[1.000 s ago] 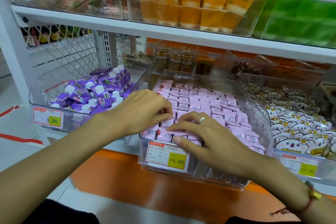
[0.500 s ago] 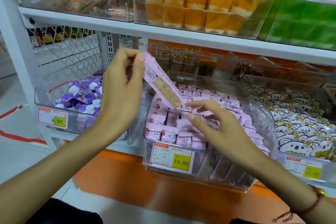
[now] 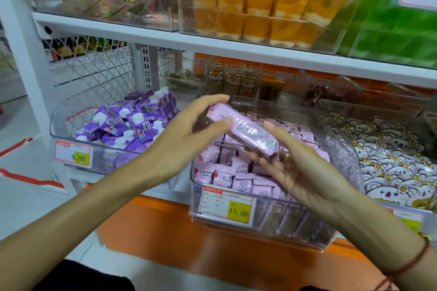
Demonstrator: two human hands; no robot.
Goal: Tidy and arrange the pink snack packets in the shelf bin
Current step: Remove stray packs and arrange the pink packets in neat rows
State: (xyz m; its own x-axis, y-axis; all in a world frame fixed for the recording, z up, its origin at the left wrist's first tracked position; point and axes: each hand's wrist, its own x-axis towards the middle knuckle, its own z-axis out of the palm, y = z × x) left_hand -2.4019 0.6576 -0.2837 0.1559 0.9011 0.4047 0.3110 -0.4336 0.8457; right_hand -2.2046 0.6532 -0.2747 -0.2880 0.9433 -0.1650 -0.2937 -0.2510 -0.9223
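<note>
A clear plastic shelf bin (image 3: 267, 224) with a 15.80 price tag holds several small pink snack packets (image 3: 228, 168) stacked in rows. Above the bin, one long pink packet (image 3: 246, 131) lies tilted, its far end up and to the left. My left hand (image 3: 189, 134) grips that upper end between thumb and fingers. My right hand (image 3: 300, 165) is under the packet's lower end with fingers spread and nearly straight, thumb up beside it, supporting it from below.
A bin of purple drink cartons (image 3: 127, 125) with a 9.90 tag sits to the left. White cartoon-printed packets (image 3: 390, 163) fill the bin to the right. The shelf above (image 3: 212, 42) carries orange jelly cups (image 3: 264, 12) and green goods, close overhead.
My left hand lifted one long pink packet out of the bin, then lowered it rightward over the bin. My right hand turned palm-up and came under its lower end.
</note>
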